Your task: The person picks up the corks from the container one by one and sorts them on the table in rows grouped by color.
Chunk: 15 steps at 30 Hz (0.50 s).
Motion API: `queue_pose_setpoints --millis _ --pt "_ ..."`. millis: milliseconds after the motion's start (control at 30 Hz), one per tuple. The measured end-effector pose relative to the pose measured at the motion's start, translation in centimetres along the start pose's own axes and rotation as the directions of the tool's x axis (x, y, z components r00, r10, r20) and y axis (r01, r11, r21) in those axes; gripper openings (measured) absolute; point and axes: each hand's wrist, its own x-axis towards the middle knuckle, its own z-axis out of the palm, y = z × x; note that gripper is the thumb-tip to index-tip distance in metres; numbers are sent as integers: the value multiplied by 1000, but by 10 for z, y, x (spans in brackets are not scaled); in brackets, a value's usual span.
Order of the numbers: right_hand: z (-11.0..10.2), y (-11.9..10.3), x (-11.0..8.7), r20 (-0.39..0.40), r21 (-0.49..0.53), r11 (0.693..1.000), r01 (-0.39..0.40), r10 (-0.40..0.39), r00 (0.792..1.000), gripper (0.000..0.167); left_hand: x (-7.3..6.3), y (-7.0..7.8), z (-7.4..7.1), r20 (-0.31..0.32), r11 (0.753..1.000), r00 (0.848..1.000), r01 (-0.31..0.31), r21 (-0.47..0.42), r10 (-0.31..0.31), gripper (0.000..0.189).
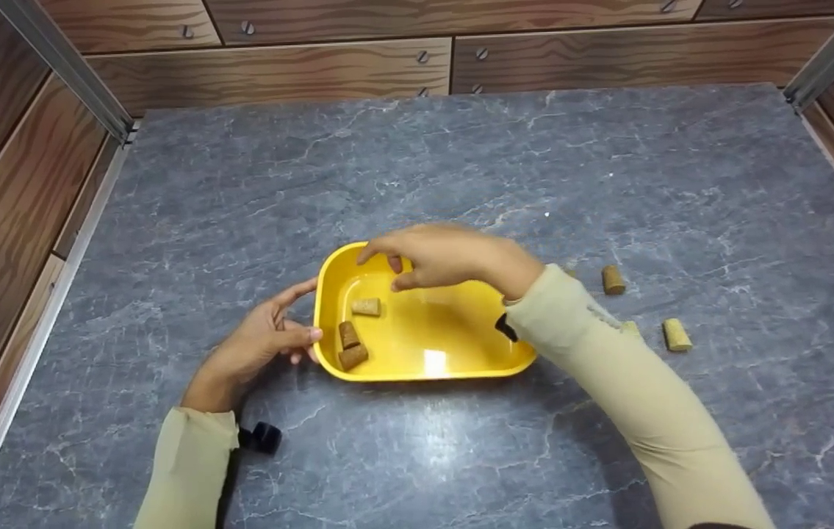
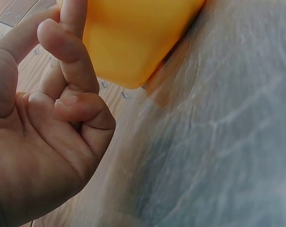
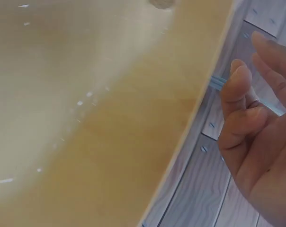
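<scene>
Along the near edge, cream fabric sleeves (image 1: 185, 470) reach over a grey, white-veined table (image 1: 431, 169). The left hand (image 1: 259, 339) pinches the left end of a yellow, round-cornered plastic tub (image 1: 417, 338). Near that end, inside, two brown tapered corks (image 1: 353, 357) lie close together, with one pale tan cork (image 1: 366, 307) beyond them. Right of the tub, loose corks (image 1: 677, 335), pale and brown, lie on the table. Over the tub's far side hangs the right hand (image 1: 453, 253), fingers loosely bent, holding nothing. Wood-grain panels (image 1: 277, 70) stand behind.
</scene>
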Motion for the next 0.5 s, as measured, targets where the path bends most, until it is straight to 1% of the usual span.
queue_pose_setpoints --millis 167,367,500 --pt "11 -7 14 69 -74 997 -19 24 997 49 -2 0 -1 0 1000 1000 -10 -2 10 81" --pt "23 -10 26 109 -131 991 -38 53 993 47 -2 0 0 6 1000 1000 -5 -5 5 81" --pt "27 -11 31 134 -173 984 -50 74 988 46 -1 0 1 -4 1000 1000 2 1 -2 81"
